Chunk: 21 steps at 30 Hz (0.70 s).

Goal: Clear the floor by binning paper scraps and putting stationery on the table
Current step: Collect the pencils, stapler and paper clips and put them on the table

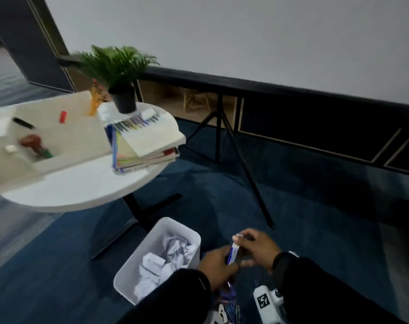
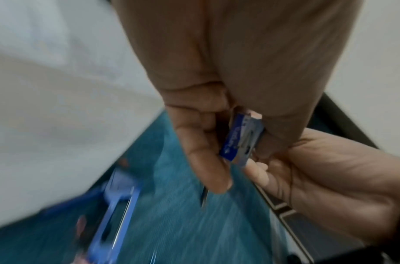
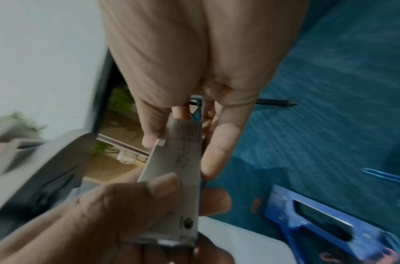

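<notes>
- Just right of the white bin [image 1: 128,272], above the blue carpet, both hands meet on 1 small blue-and-white box [image 1: 235,252], probably staples or leads.
- Left hand [image 1: 218,265] pinches the box's lower end, thumb on its pale face, fingers [image 3: 163,189] curled behind it.
- Right hand [image 1: 259,247] pinches the upper end between its fingertips [image 3: 149,141]; neither hand is spread.
- Long axis of the box runs from one hand to the other, tilted up away from the bin.
- Crumpled paper [image 1: 166,258] already lies in the bin.
- Round worktop [image 1: 82,190] stands beyond the bin to the left, so the left hand looks better placed to carry the box up.
- Paper clips [image 1: 231,309] and a blue stapler-like tool [image 3: 325,225] lie on the carpet near the bin.
</notes>
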Motion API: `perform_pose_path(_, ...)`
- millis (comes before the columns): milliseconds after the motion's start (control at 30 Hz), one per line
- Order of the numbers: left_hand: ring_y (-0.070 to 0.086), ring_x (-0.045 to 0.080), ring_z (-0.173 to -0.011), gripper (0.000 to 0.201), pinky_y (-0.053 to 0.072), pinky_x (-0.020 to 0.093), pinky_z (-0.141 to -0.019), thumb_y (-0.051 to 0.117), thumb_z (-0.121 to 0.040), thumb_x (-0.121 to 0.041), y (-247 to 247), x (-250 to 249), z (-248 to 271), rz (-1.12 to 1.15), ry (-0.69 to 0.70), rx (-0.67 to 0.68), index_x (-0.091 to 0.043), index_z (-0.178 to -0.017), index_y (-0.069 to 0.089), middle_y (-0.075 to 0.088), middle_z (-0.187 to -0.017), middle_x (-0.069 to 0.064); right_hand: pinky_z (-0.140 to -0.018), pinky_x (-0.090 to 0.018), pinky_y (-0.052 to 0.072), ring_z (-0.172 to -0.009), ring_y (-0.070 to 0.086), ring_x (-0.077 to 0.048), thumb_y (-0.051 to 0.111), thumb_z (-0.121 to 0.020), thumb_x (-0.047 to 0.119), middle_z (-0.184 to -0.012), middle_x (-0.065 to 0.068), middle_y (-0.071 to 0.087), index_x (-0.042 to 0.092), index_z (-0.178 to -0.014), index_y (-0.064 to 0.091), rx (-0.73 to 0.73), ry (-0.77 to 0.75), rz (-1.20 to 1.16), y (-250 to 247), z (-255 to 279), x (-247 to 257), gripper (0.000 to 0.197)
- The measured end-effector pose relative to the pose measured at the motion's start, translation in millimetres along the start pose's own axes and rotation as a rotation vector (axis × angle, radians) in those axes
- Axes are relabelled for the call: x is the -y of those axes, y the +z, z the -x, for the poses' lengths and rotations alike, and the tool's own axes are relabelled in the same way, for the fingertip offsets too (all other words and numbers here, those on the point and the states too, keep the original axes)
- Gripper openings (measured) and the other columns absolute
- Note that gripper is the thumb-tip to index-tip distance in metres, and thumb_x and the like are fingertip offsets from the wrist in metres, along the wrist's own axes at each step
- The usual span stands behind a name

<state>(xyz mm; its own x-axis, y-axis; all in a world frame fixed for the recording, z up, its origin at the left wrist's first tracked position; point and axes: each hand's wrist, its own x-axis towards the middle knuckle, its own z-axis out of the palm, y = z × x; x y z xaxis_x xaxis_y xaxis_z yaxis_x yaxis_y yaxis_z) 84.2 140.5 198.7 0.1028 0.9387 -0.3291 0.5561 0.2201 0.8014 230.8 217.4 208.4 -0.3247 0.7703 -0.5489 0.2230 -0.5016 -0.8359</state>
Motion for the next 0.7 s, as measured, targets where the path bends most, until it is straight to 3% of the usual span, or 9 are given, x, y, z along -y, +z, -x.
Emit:
perform_pose_path(100,0.069,0.017,-0.090,0.042,0.056,0.037,-0.080,0.052,-0.076,-0.035,-63.6,-28.3,14.4,-0.051,0.019,-0.083,-0.027,-0.116,0.061,0.072,-0.101,-0.001,-0.066,-0.045,0.059,-0.071,0.064,-0.019,0.070,-0.087,0.019,-0.087,-0.011,0.063,0.006,-0.102,0.057,0.043,-0.099,0.062,28.2,10.7,66.6,0.024)
perform_pose_path(167,0.070,0.023,-0.089,0.047,0.058,0.043,-0.076,0.051,-0.072,-0.039,-98.8,-48.2,24.1,-0.036,0.030,-0.127,-0.028,-0.116,0.061,0.072,-0.099,0.003,-0.058,-0.039,0.059,-0.063,0.064,-0.016,0.070,-0.087,0.020,-0.084,-0.011,0.062,0.007,-0.101,0.055,0.053,-0.179,0.118,44.9,16.1,106.0,0.025)
perform_pose_path(233,0.071,0.024,-0.079,0.037,0.060,0.044,-0.066,0.053,-0.076,-0.035,-132.6,-65.7,34.2,0.002,0.050,-0.166,-0.025,-0.110,0.063,0.071,-0.090,0.005,-0.047,-0.029,0.052,-0.056,0.063,-0.016,0.071,-0.087,0.018,-0.083,-0.015,0.062,0.007,-0.101,0.053,0.089,-0.251,0.137,60.7,20.6,143.2,0.025)
perform_pose_path(300,0.070,0.023,-0.071,0.024,0.059,0.044,-0.063,0.056,-0.084,-0.031,-164.9,-81.9,45.9,0.012,0.084,-0.220,-0.022,-0.105,0.063,0.069,-0.084,0.005,-0.049,-0.029,0.051,-0.064,0.064,-0.021,0.069,-0.087,0.013,-0.087,-0.017,0.062,0.007,-0.102,0.053,0.159,-0.305,0.117,75.6,26.9,178.4,0.023)
perform_pose_path(433,0.064,0.016,-0.065,0.022,0.054,0.035,-0.062,0.055,-0.081,-0.037,-226.7,-100.8,64.7,0.102,0.125,-0.371,-0.024,-0.098,0.064,0.069,-0.082,0.005,-0.066,-0.033,0.058,-0.084,0.066,-0.022,0.063,-0.090,0.006,-0.102,-0.013,0.063,0.006,-0.119,0.056,0.360,-0.379,0.146,105.1,38.5,247.7,0.029)
perform_pose_path(567,0.064,0.018,-0.065,0.015,0.052,0.030,-0.051,0.056,-0.090,-0.023,-281.2,-103.5,79.7,0.249,0.113,-0.508,-0.019,-0.102,0.063,0.067,-0.082,0.005,-0.071,-0.032,0.060,-0.087,0.065,-0.023,0.058,-0.090,-0.005,-0.106,-0.013,0.060,0.002,-0.126,0.053,0.407,-0.474,0.141,144.9,32.6,299.8,0.037)
perform_pose_path(633,0.069,0.019,-0.068,0.020,0.059,0.039,-0.054,0.059,-0.090,-0.020,-302.5,-98.7,85.4,0.315,0.104,-0.631,-0.014,-0.109,0.062,0.068,-0.087,0.008,-0.070,-0.030,0.060,-0.088,0.064,-0.023,0.061,-0.089,-0.002,-0.109,-0.014,0.059,0.000,-0.126,0.052,0.376,-0.530,0.164,169.5,26.2,318.9,0.037)
perform_pose_path(700,0.071,0.020,-0.076,0.032,0.060,0.049,-0.066,0.061,-0.088,-0.020,-318.7,-90.1,86.9,0.366,0.083,-0.747,-0.015,-0.120,0.057,0.067,-0.096,0.005,-0.068,-0.029,0.060,-0.085,0.063,-0.022,0.063,-0.089,0.000,-0.104,-0.013,0.060,0.001,-0.121,0.053,0.327,-0.566,0.192,194.7,17.1,334.7,0.034)
